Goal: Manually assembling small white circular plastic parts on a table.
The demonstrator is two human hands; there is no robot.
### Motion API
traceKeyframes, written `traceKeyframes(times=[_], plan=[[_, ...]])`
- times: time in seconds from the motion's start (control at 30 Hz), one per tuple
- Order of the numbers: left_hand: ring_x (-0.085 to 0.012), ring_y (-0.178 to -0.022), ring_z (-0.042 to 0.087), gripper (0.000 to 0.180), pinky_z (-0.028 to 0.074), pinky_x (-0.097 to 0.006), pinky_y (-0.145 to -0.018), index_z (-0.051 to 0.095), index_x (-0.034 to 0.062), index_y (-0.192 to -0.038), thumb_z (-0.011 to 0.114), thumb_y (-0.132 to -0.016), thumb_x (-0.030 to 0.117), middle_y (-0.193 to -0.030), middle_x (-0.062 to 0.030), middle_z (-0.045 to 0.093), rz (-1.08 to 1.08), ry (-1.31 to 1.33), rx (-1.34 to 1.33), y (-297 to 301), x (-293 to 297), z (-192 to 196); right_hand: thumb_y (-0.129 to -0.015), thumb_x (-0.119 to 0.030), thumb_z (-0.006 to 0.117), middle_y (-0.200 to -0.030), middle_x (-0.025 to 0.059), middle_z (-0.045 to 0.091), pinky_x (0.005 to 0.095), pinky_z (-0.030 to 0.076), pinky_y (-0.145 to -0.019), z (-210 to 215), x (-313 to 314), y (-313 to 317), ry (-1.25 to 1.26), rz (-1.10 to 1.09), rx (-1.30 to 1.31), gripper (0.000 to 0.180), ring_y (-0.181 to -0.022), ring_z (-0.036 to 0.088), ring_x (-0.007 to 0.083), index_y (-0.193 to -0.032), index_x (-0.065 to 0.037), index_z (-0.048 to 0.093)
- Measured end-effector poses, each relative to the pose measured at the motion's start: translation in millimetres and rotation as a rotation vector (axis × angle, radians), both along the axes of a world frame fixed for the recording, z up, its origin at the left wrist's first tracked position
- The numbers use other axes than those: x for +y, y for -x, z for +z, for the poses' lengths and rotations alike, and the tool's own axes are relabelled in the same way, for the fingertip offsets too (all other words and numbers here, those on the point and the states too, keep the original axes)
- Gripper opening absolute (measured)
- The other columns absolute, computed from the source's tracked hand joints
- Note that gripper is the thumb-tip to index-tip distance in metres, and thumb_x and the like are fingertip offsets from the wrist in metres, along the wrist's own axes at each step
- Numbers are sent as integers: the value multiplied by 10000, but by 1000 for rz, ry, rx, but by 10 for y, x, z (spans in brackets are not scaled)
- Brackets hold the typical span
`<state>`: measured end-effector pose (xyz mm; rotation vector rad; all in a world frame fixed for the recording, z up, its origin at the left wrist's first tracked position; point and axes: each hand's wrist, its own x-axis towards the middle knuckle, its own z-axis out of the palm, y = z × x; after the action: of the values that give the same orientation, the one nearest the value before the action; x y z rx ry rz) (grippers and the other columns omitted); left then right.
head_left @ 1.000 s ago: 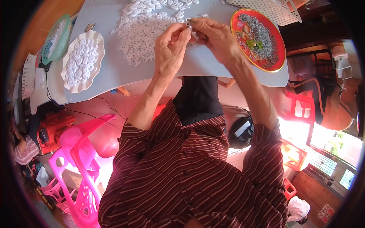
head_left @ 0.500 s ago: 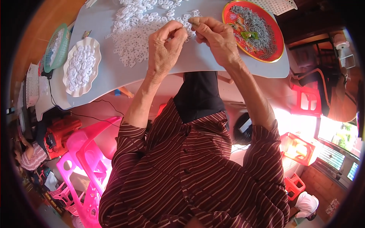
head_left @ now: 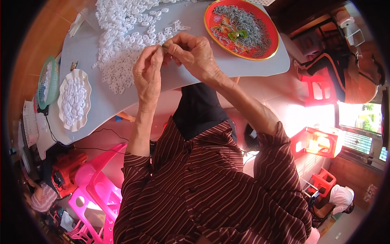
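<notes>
Above the table's near edge, my left hand [head_left: 148, 75] and my right hand [head_left: 193, 57] meet at the fingertips. Both are closed in a pinch. A tiny dark bit shows at the right thumb and forefinger, too small to name; whatever the left fingers hold is hidden. Just beyond and left of them spreads a heap of small white oval plastic pieces [head_left: 118, 44], each with holes. To the right, a red round tray [head_left: 273, 34] with a gold rim carries many thin grey metal-looking pieces [head_left: 254, 26] and a printed flower pattern.
A scalloped white dish [head_left: 62, 97] of white oval pieces [head_left: 74, 101] lies on the grey table [head_left: 183, 81] at left, beside a green basket [head_left: 53, 91]. Pink chairs [head_left: 97, 183] and red stools [head_left: 321, 142] stand around. Other people are at the lower left, right and lower right.
My hands, apart before, have come together at the fingertips. The view has shifted, so the table and tray appear further left.
</notes>
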<state>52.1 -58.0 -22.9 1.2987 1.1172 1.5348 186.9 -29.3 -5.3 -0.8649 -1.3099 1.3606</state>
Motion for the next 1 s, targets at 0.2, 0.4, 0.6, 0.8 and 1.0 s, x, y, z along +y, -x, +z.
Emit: traceKeyframes(times=[0.2,0.4,0.6,0.8,1.0], plan=[[-88,-693,502,176,403,-225,-656,596,-1,-934,542,-898,163,-730,-24,573,-26,77,-32,-24,-42,-9,-777,-146,633,-694,104,657,278,522,-625,282,503,-783,-465,-284,-790,147,-652,659,153,-863,-35,680],[-92,-703,492,177,387,-222,-662,597,-1,-924,543,-898,166,-706,-11,542,-46,81,11,-21,-57,-23,-776,-124,618,-702,67,667,288,545,-647,254,839,-1195,-374,-35,-1012,153,-673,671,160,-846,-11,693],[-102,-711,497,171,396,-236,-678,592,-4,-915,531,-903,155,-697,-15,530,-73,82,16,-26,-63,-9,-778,-101,646,-805,89,687,288,537,-646,72,950,-1224,-633,10,-1127,117,-656,651,152,-853,-30,700],[-106,-708,500,176,401,-242,-686,593,-5,-917,532,-902,159,-691,-16,528,-73,75,87,-35,-79,23,-741,-99,640,-753,116,679,300,545,-644,82,1007,-1277,-528,5,-1044,157,-628,661,168,-870,-31,699],[-108,-705,501,185,405,-246,-693,598,-9,-933,538,-896,162,-688,-21,531,-67,89,108,-30,-77,21,-744,-82,630,-734,99,673,273,531,-640,169,1042,-1259,-537,5,-1106,181,-624,647,139,-904,-19,687]])
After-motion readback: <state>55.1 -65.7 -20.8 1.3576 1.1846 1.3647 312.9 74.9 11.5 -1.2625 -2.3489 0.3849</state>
